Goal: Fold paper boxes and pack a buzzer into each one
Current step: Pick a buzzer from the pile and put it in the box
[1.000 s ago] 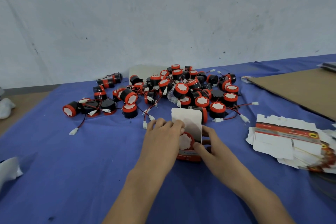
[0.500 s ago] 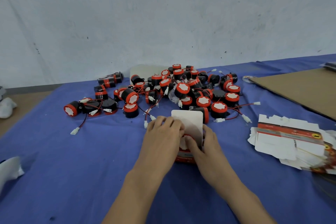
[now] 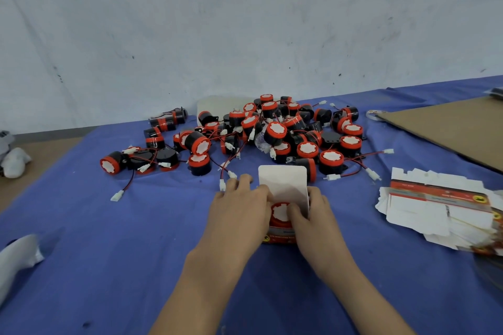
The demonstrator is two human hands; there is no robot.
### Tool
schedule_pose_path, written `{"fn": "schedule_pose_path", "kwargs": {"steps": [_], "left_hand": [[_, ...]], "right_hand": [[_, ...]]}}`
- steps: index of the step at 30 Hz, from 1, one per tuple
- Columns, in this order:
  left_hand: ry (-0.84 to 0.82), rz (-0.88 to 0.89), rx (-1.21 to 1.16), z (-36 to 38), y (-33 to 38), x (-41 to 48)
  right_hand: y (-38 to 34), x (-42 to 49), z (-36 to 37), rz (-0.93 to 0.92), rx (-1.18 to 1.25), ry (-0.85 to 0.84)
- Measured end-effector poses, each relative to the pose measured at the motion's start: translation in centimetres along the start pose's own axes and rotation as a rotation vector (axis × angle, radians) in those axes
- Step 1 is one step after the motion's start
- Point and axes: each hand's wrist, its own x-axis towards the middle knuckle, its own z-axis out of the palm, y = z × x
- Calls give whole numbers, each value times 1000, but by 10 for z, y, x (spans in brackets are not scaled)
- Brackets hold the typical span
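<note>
A small red paper box (image 3: 280, 236) stands on the blue cloth at the centre, its white lid flap (image 3: 283, 179) raised behind it. A red-and-white buzzer (image 3: 280, 212) sits in the box's open top. My left hand (image 3: 239, 207) grips the box's left side, fingers curled over the top edge. My right hand (image 3: 313, 215) grips the right side, with its fingertips on the buzzer. A heap of black-and-red buzzers (image 3: 272, 133) with red wires lies just behind the box.
A stack of flat unfolded boxes (image 3: 435, 204) lies to the right. A brown cardboard sheet (image 3: 446, 125) covers the far right. White bags lie at the left edge (image 3: 16, 261) and beyond the cloth (image 3: 13, 160). The white wall rises behind.
My right hand has moved from the box's front right corner up onto the buzzer in the box. My left hand has kept its hold on the left side.
</note>
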Motion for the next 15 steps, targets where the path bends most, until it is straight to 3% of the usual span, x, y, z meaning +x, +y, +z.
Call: {"fn": "schedule_pose_path", "kwargs": {"steps": [15], "left_hand": [[-148,16,1,-10,3,-4]], "right_hand": [[-5,-12,5,-51,-85,121]]}}
